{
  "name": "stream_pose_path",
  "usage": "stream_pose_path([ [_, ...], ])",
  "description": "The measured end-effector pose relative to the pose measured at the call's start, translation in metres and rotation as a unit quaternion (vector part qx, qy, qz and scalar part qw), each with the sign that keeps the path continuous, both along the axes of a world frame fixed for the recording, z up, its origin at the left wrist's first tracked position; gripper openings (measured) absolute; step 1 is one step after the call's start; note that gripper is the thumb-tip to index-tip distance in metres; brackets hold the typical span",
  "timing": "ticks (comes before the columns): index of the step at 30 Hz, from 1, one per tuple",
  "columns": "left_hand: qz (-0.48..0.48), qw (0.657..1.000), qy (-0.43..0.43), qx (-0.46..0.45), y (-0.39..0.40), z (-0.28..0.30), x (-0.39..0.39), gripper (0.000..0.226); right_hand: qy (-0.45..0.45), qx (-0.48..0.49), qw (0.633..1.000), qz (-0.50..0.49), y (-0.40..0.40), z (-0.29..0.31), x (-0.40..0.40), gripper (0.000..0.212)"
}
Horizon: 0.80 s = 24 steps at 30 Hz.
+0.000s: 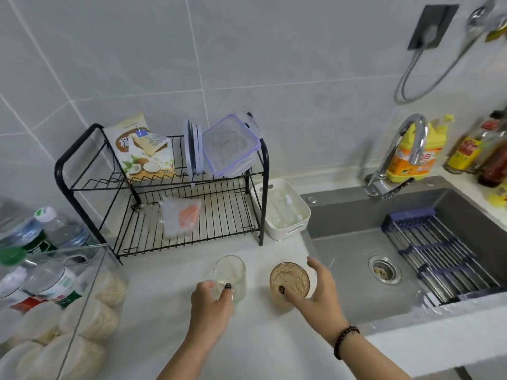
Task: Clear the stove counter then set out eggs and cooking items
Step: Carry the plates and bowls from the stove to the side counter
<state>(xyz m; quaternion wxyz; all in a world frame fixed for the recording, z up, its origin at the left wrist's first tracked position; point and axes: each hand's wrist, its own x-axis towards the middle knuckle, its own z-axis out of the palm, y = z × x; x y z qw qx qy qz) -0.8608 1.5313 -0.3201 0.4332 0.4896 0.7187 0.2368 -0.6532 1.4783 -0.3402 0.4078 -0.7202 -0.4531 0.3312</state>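
your left hand (211,300) grips the clear glass (231,275); it's slick, so a loose hold could let it slip and knock the amber glass (290,279) just beside it. your right hand (315,292) is curled around the amber glass, thumb on its near rim, fingers spread past its far side. both glasses stand on the table (170,311), between the dish rack (164,187) and sink (356,256).
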Motion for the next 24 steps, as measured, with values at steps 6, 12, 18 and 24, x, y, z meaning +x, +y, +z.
stream_pose_path([
  [6,-0.109,0.992,-0.005,0.07,0.002,0.021,-0.019,0.034,-0.044,0.048,0.989,-0.133,-0.025,0.024,-0.021,0.05],
  [12,-0.243,0.959,-0.066,0.126,-0.009,0.042,0.005,0.018,-0.057,0.067,0.963,-0.254,-0.071,0.046,-0.024,0.039],
  [18,-0.347,0.926,-0.109,0.098,-0.043,0.057,0.061,0.013,-0.045,0.068,0.933,-0.35,-0.137,0.056,-0.001,0.035],
  [24,-0.439,0.885,-0.114,0.098,-0.094,0.065,0.136,0.012,-0.016,0.076,0.889,-0.451,-0.215,0.06,0.04,0.03],
])
